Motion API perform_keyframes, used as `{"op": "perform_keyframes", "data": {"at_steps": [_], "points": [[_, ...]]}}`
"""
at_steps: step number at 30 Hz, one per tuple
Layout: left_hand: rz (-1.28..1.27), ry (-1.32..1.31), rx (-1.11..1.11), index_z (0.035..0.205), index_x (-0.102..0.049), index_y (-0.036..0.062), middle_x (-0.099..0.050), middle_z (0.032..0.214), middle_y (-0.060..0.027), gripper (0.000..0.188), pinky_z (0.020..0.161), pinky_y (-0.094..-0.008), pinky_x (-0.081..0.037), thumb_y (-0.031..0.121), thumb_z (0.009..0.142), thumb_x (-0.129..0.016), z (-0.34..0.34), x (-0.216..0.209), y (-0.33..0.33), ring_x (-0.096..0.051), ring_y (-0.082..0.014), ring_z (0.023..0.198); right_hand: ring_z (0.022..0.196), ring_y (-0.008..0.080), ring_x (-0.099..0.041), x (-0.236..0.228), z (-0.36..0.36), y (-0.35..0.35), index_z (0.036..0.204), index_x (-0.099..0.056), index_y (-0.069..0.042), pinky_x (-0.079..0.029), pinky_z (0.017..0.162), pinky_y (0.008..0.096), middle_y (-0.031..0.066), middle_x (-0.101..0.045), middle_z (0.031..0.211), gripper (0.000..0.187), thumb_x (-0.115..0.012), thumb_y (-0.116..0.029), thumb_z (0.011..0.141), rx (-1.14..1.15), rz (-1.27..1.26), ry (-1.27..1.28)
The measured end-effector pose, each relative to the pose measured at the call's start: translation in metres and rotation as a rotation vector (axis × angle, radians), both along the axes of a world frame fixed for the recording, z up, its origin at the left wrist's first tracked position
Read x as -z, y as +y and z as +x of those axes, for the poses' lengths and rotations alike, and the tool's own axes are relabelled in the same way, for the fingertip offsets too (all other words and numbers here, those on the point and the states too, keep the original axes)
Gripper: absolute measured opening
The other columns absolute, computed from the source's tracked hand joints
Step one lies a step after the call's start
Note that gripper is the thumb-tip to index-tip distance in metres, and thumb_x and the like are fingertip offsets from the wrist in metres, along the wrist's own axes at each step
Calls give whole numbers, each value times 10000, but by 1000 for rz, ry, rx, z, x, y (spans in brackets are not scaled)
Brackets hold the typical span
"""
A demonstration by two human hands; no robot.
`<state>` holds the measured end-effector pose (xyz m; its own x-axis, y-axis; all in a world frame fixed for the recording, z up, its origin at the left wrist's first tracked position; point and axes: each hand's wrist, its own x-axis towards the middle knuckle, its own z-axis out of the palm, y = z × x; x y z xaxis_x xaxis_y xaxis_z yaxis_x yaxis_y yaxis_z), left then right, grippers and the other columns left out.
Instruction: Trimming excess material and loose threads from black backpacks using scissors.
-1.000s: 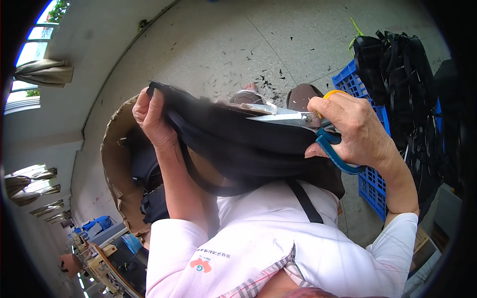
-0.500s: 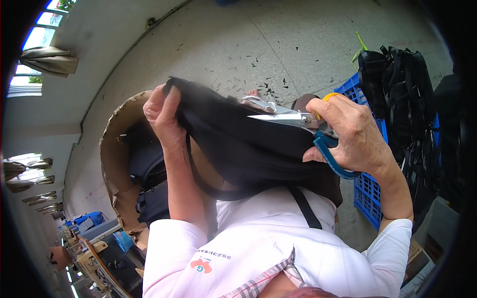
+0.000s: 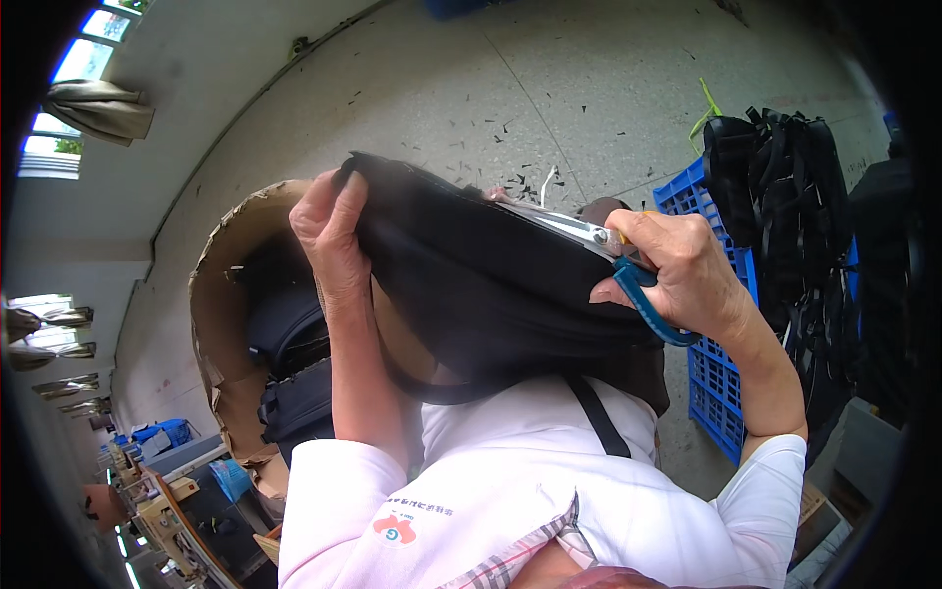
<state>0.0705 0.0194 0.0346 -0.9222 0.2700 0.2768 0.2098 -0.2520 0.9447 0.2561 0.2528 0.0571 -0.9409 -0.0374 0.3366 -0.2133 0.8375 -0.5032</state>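
A black fabric piece (image 3: 471, 285), perhaps part of a bag, is stretched across my lap. My left hand (image 3: 332, 231) pinches its upper left corner and holds it raised. My right hand (image 3: 692, 270) is closed round the handles of large scissors (image 3: 638, 287), one blue and one yellow. Their blades lie along the fabric's upper right edge, pointing left and almost together. A thin white strip (image 3: 548, 185) stands up just beyond the blades. Whether fabric lies between the blades I cannot tell.
Left of me stands a cardboard box (image 3: 221, 324) with black bags (image 3: 294, 402) in it. A blue plastic crate (image 3: 714, 378) is on the right, with black bags and straps (image 3: 790, 196) heaped by it. Small black scraps (image 3: 500, 128) litter the floor. Work tables (image 3: 211, 510) stand lower left.
The scissors' blades have come closer together and now lie along the fabric edge. My right hand has shifted slightly left. The left hand keeps its pinch on the corner.
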Motion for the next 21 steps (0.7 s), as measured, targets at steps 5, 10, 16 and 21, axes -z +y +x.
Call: {"op": "perform_keyframes", "data": {"at_steps": [5, 10, 16, 21], "points": [[-13, -1, -2, 785, -619, 28, -595, 716, 37, 17, 589, -160, -417, 35, 784, -635, 1, 0, 4, -523, -29, 625, 503, 182, -514, 0, 0, 1, 866, -531, -42, -406, 452, 272, 71, -519, 610, 547, -723, -486, 611, 33, 10, -36], [-95, 46, -12, 843, -629, -14, -582, 727, 26, 112, 629, -171, -386, 79, 782, -645, 7, -4, 5, -496, -42, 657, 638, 247, -586, -21, -6, -5, 914, -540, -14, -481, 576, 326, 109, -561, 696, 589, -709, -498, 624, 20, 83, -83], [-168, 124, -61, 850, -637, -33, -589, 731, 19, 128, 640, -177, -389, 67, 771, -631, 12, -6, 7, -498, -53, 679, 571, 219, -560, -12, -9, -3, 902, -532, -25, -451, 515, 307, 91, -537, 643, 556, -726, -463, 619, 3, 102, 7], [-196, 150, -112, 822, -641, -29, -579, 695, 34, 102, 610, -172, -381, 53, 764, -621, 13, -5, 5, -482, -42, 652, 510, 196, -535, -11, -11, 0, 885, -529, -30, -415, 451, 288, 73, -524, 602, 490, -753, -374, 618, -26, 144, 15]]}}
